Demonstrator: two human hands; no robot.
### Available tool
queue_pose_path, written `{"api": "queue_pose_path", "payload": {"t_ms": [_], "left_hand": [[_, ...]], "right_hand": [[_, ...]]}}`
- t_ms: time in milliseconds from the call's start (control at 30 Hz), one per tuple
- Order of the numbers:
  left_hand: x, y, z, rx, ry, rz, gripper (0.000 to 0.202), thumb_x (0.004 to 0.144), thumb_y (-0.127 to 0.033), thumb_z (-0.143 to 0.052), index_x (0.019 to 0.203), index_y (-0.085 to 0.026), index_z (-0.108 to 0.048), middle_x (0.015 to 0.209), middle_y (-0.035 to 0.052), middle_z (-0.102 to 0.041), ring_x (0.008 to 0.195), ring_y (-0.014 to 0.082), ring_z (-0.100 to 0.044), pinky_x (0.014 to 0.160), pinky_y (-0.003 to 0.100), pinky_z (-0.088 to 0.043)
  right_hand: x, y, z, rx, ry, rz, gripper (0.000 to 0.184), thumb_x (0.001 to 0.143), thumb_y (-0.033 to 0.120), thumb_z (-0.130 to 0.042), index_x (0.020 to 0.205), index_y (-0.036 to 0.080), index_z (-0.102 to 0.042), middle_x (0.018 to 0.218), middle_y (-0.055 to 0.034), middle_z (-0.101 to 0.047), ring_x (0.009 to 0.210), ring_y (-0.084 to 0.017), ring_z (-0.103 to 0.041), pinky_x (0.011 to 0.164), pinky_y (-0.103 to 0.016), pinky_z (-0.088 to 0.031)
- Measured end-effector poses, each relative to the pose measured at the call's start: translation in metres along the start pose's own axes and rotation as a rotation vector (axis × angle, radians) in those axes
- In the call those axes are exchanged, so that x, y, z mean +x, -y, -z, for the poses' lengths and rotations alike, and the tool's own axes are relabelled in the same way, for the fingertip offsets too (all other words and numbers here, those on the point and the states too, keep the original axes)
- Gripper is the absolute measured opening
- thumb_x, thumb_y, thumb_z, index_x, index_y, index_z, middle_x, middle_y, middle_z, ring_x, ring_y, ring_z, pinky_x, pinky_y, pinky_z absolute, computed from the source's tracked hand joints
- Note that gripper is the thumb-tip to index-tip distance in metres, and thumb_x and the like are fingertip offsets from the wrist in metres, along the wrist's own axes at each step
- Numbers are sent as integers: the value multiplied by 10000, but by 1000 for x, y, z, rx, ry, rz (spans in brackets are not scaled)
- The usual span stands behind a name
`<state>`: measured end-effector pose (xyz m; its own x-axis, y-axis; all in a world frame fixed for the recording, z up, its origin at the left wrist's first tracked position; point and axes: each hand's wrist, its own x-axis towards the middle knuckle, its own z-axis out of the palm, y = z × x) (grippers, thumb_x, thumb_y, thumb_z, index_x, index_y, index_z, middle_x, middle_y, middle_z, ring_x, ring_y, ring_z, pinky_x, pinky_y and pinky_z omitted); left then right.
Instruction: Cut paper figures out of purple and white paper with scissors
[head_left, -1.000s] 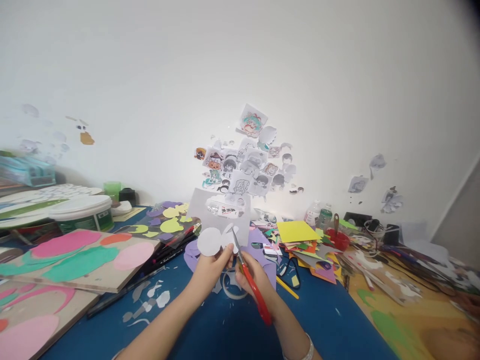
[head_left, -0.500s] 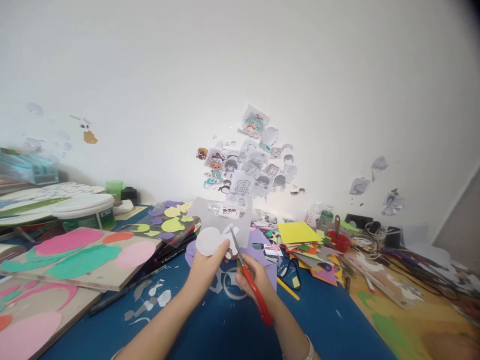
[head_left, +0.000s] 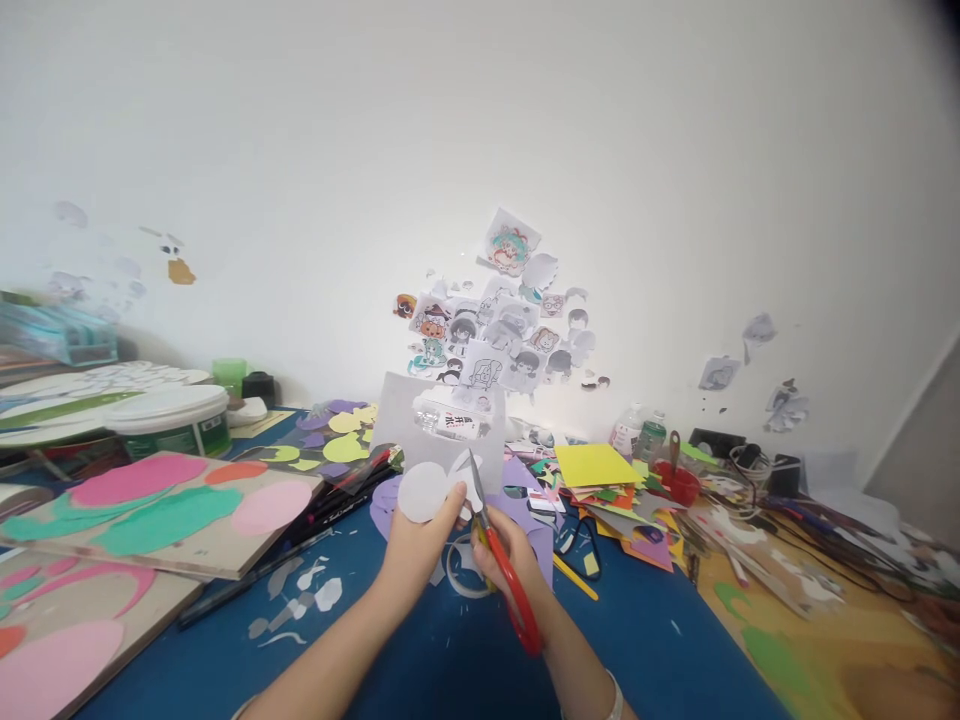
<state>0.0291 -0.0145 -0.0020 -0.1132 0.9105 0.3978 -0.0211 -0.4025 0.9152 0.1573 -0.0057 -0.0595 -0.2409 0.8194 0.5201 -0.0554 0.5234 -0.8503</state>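
My left hand (head_left: 431, 518) is closed on a white paper (head_left: 421, 492) with a large rounded lobe, pinching it near the middle. In my right hand (head_left: 511, 545) are red-handled scissors (head_left: 517, 592), their blades pointing up and away from me. The blades lie against the right part of the white paper, close to my left thumb; whether they are cutting cannot be made out. Behind the paper, a clear plastic bottle (head_left: 454, 420) with a printed label lies on a grey sheet (head_left: 394, 405). Purple paper (head_left: 534, 545) and a roll of tape (head_left: 459, 582) are below my hands.
Boards with pink and green paper shapes (head_left: 169, 520) stand at the left, beside a white-lidded tub (head_left: 176, 410). White scraps (head_left: 300, 600) lie on the blue table. Stacked coloured paper (head_left: 596, 466), a yellow pencil (head_left: 576, 577) and a red bowl (head_left: 679, 485) are at the right.
Both hands, the white paper and the scissors have shifted slightly to the right. More of the bottle behind the paper shows.
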Motion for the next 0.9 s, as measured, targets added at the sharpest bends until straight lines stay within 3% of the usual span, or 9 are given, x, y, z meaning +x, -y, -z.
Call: {"api": "queue_pose_path", "payload": {"t_ms": [233, 433, 600, 667, 733, 833, 900], "left_hand": [[-2, 1, -1, 7, -10, 27, 255, 662, -413, -602, 658, -165, -543, 630, 20, -598, 575, 158, -555, 595, 259, -449], [-5, 10, -5, -37, -56, 22, 244, 686, -406, -595, 702, -165, -558, 678, 25, -613, 640, 174, -572, 648, 272, -449], [-4, 15, 1, -258, 92, -25, 280, 765, -401, -501, 672, -152, -588, 580, 13, -590, 573, 160, -542, 612, 267, -444], [0, 11, 7, -296, 102, -22, 326, 780, -423, -480, 676, -142, -608, 589, 26, -612, 577, 160, -548, 587, 252, -433], [5, 4, 14, -266, 99, 12, 344, 759, -453, -513, 664, -138, -615, 580, 30, -623, 570, 157, -555, 568, 239, -425], [11, -5, 20, -169, 117, 167, 348, 653, -470, -628, 698, -125, -624, 555, 38, -630, 531, 167, -565, 526, 245, -427], [14, -7, 23, -71, 64, 223, 387, 594, -455, -671, 764, -109, -634, 592, 63, -653, 542, 195, -591, 520, 272, -444]], "right_hand": [[0, 5, -4, -3, -50, 17, 472, 712, 547, -606, 1016, 187, -600, 675, 6, -489, 504, -90, -380, 485, -221, -365], [1, 9, -10, 23, -41, 50, 500, 729, 581, -573, 1047, 195, -589, 707, -4, -486, 491, -82, -357, 462, -217, -356], [3, 6, -7, 7, -91, 95, 521, 710, 628, -554, 990, 190, -589, 675, 2, -454, 500, -100, -346, 463, -237, -334], [2, 4, -2, -32, -92, 71, 501, 712, 617, -559, 960, 182, -582, 657, 13, -418, 507, -97, -321, 456, -233, -308], [1, 2, 2, -61, -78, 36, 455, 715, 580, -581, 928, 178, -573, 647, 25, -389, 517, -91, -307, 456, -219, -290], [0, 0, 6, -63, -52, 9, 412, 703, 520, -621, 924, 180, -556, 646, 37, -383, 530, -84, -311, 484, -210, -299], [-1, -1, 6, -66, -36, -6, 399, 694, 481, -642, 939, 181, -549, 649, 40, -389, 534, -83, -322, 500, -212, -311]]}}
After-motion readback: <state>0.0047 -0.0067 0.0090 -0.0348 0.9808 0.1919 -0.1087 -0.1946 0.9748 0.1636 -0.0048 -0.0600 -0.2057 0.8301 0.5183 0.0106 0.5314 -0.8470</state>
